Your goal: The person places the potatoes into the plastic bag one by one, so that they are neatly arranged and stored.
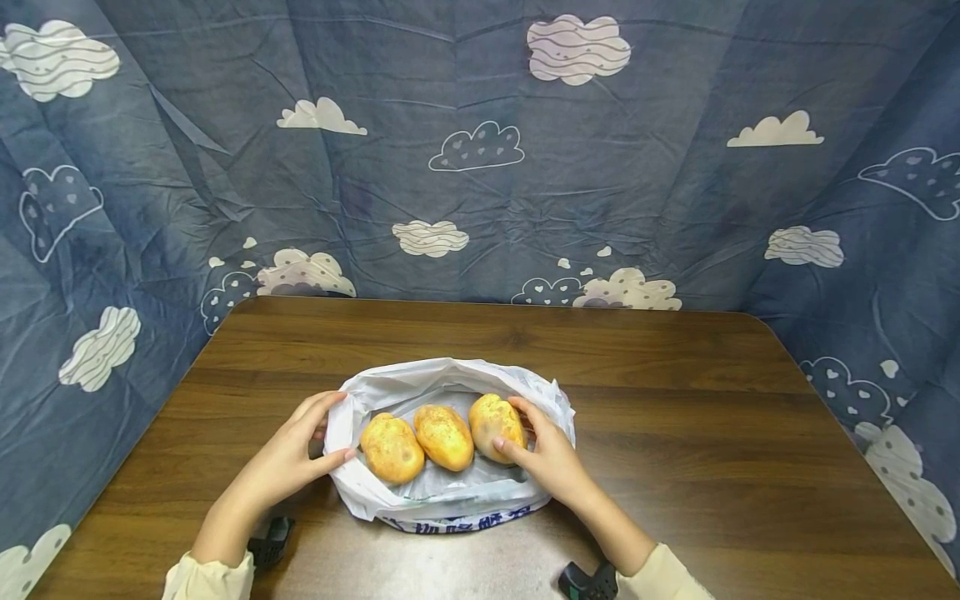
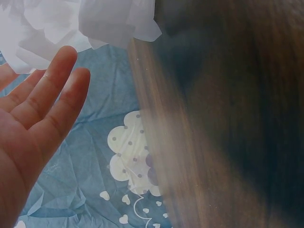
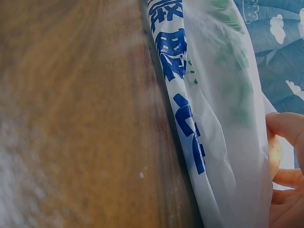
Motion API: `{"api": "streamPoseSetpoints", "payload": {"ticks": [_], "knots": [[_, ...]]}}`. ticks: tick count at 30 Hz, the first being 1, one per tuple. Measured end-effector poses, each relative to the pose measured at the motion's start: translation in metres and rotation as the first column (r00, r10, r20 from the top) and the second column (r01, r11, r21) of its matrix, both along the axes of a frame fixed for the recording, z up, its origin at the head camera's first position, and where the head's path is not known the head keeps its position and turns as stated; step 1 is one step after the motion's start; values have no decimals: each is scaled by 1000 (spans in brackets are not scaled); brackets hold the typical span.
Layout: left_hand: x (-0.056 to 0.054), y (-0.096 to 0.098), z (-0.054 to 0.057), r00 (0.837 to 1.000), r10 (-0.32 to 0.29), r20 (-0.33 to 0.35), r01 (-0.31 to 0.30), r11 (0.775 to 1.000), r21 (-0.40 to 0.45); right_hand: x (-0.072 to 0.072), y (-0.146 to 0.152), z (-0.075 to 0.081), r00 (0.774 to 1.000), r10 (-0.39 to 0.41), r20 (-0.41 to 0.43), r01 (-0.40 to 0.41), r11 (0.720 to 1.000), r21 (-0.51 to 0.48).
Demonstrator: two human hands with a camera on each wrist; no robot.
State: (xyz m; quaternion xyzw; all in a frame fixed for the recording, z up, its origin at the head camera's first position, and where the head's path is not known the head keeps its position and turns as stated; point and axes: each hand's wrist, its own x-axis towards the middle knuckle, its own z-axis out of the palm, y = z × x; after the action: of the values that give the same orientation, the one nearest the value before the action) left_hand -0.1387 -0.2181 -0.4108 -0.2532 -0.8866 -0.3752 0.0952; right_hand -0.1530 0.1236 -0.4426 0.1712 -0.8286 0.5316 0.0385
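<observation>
A white plastic bag (image 1: 450,371) lies on the table with its mouth spread wide. Inside it are three potatoes in a row: a left potato (image 1: 392,448), a middle potato (image 1: 444,437) and a right potato (image 1: 497,427). My right hand (image 1: 551,458) grips the right potato, thumb on the near side and fingers round its right side. At the bag's left rim my left hand (image 1: 288,454) rests with thumb and fingers spread apart. The left wrist view shows its fingers (image 2: 50,97) fairly straight against the bag. In the right wrist view, the bag's wall hides most of the potato (image 3: 274,156).
The brown wooden table (image 1: 697,450) extends on all sides of the bag. Behind it hangs a dark blue cloth (image 1: 480,200) with a cloud print. Blue lettering (image 3: 171,52) marks the bag's near side. Black wrist devices (image 1: 272,542) sit beneath both wrists.
</observation>
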Motion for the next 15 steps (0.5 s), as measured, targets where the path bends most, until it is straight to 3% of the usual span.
{"api": "streamPoseSetpoints", "payload": {"ticks": [5, 10, 12, 15], "knots": [[0, 0, 0, 1000, -2, 0, 2, 1000, 2, 0, -1, 1, 1000, -1, 4, 1, 1000, 30], [-1, 0, -1, 1000, 2, -1, -2, 1000, -4, 11, -6, 26, 1000, 10, 23, -10, 1000, 21], [-1, 0, -1, 1000, 3, -1, -3, 1000, -7, 13, -7, 28, 1000, 8, 20, -8, 1000, 12], [-1, 0, 0, 1000, 4, 0, -4, 1000, -9, 7, -5, 14, 999, 0, -33, 1, 1000, 27]]}}
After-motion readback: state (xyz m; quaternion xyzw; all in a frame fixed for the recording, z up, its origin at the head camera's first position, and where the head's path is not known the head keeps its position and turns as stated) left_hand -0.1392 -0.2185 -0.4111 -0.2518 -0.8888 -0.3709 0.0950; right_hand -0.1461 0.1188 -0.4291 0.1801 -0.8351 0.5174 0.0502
